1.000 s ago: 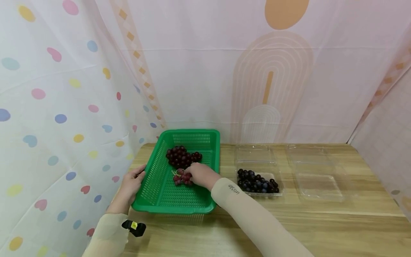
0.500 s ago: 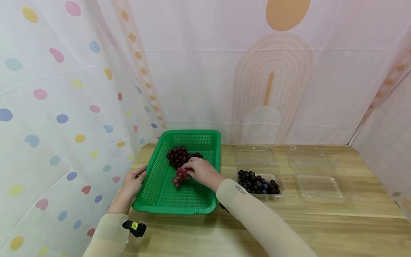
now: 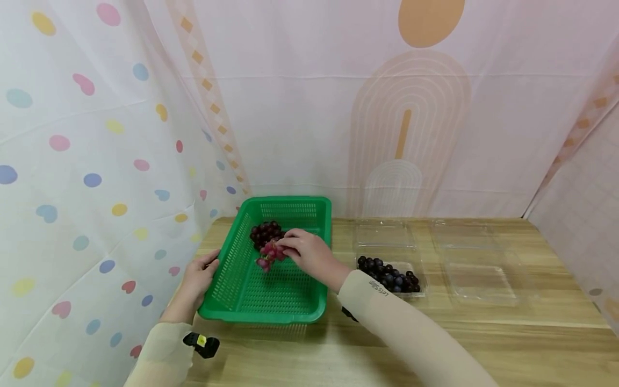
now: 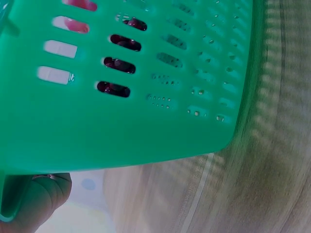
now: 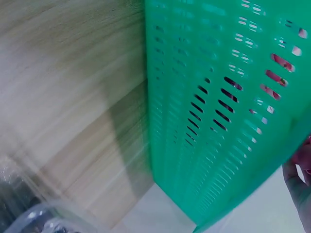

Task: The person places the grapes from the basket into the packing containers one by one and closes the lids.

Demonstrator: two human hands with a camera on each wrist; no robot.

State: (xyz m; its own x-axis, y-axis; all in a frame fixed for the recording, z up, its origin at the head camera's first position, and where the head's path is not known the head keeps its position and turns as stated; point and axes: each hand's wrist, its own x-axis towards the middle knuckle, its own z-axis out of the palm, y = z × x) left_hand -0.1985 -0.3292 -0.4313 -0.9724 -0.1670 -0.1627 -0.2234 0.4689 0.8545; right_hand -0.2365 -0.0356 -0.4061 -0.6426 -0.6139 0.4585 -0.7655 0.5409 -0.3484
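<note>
My right hand (image 3: 311,255) pinches a small bunch of pinkish-red grapes (image 3: 270,254) above the floor of a green plastic basket (image 3: 266,317). Behind it in the basket lies a darker red bunch of grapes (image 3: 265,234), partly covered by the hand and the held bunch. At the basket's left side, my left hand (image 3: 197,277) grips the rim. The left wrist view shows the fingers (image 4: 51,194) under that rim, with dark grapes (image 4: 119,65) visible through the slots. In the right wrist view, the basket wall (image 5: 218,155) hides most of the right hand (image 5: 301,182).
Right of the basket stands a clear plastic clamshell box (image 3: 416,293) with its lid raised, holding black grapes (image 3: 387,275). Farther right is a second clear clamshell box (image 3: 481,282), opened with nothing inside. All rest on a wooden table (image 3: 483,333) before a patterned curtain (image 3: 300,107).
My right hand has taken hold of the pinkish-red bunch and lifted it up from the basket floor, its lower end swinging left. The left hand has stayed on the rim.
</note>
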